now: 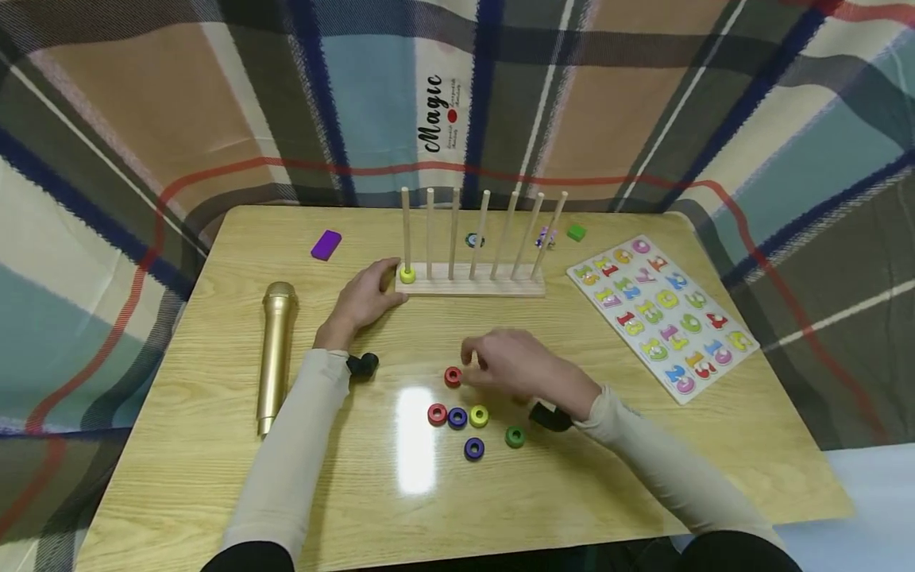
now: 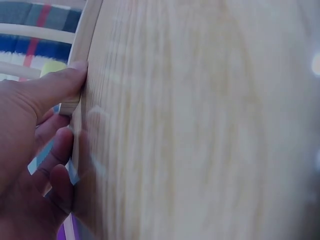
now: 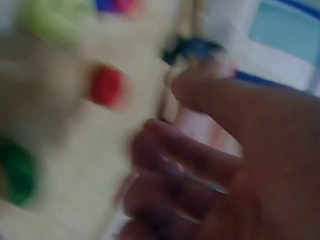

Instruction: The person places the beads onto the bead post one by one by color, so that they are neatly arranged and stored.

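On the table, my right hand (image 1: 522,367) hovers with fingers loose beside the red ring (image 1: 453,376).
My left hand (image 1: 368,298) presses flat-fingered against the peg rack (image 1: 472,286); a blurred grab could knock the ring away.

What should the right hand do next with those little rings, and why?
Probably close on the red ring beside its fingertips: the right hand hovers next to it, blurred, holding nothing, while the left hand steadies the peg rack, where only a yellow ring sits.
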### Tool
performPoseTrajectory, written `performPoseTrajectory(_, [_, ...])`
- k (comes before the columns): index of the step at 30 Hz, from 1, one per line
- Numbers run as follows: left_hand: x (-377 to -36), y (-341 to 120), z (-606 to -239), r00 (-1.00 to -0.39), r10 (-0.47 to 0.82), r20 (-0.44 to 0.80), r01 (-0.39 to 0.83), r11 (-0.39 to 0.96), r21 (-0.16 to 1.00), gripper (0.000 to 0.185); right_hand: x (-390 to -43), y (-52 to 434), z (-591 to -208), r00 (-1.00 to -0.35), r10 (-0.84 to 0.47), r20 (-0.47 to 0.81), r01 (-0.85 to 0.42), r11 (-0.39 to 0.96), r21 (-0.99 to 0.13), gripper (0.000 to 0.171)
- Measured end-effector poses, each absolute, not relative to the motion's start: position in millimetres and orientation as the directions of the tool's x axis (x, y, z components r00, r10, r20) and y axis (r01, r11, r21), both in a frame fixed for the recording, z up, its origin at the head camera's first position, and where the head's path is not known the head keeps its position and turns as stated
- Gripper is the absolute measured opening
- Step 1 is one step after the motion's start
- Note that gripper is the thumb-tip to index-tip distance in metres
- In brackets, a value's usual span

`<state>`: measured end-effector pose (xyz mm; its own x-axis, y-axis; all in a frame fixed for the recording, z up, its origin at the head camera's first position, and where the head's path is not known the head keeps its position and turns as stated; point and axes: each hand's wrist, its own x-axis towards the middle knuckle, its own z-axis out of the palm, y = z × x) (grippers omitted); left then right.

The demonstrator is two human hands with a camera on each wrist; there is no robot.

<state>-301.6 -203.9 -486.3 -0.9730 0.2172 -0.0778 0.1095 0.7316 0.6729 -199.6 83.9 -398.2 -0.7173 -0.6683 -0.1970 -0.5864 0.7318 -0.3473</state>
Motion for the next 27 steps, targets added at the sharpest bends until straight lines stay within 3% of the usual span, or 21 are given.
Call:
performPoseTrajectory(2, [-301.7, -208.1, -481.4, -0.976, 0.207, -0.069, 0.107, 0.733, 0.672, 0.077, -186.4, 90.3, -413.6, -0.673, -0.671, -0.311, -0.571, 0.738, -0.360, 0.031])
performPoseTrajectory(4, [-302.0, -212.0, -477.9, -0.977, 0.201, -0.066, 0.105, 0.733, 0.672, 0.077, -177.9, 93.3, -424.4, -0.650, -0.678, -0.341, -0.557, 0.732, -0.394, 0.035])
performPoseTrajectory(12, [-304.6, -216.3, -479.1, -0.978, 0.201, -0.060, 0.108, 0.726, 0.679, 0.077, -176.4, 93.3, -430.5, -0.647, -0.715, -0.263, -0.513, 0.664, -0.544, 0.016])
performPoseTrajectory(17, [-302.4, -213.6, -482.1, -0.976, 0.205, -0.068, 0.106, 0.728, 0.677, 0.077, -203.3, 94.3, -409.3, -0.714, -0.683, -0.156, -0.368, 0.555, -0.746, 0.027])
performPoseTrajectory(21, [-299.6, -210.8, -483.8, -0.978, 0.197, -0.072, 0.097, 0.729, 0.678, 0.077, -236.1, 87.2, -377.6, -0.802, -0.591, -0.092, -0.123, 0.315, -0.941, 0.031])
performPoseTrajectory(24, [-298.9, -207.7, -485.7, -0.976, 0.206, -0.071, 0.103, 0.724, 0.682, 0.076, -253.9, 77.3, -354.0, -0.838, -0.541, -0.072, -0.010, 0.148, -0.989, 0.034])
performPoseTrajectory(27, [-298.9, -205.3, -487.6, -0.974, 0.216, -0.067, 0.114, 0.722, 0.683, 0.077, -264.1, 63.4, -338.7, -0.854, -0.519, -0.018, -0.056, 0.126, -0.990, 0.040])
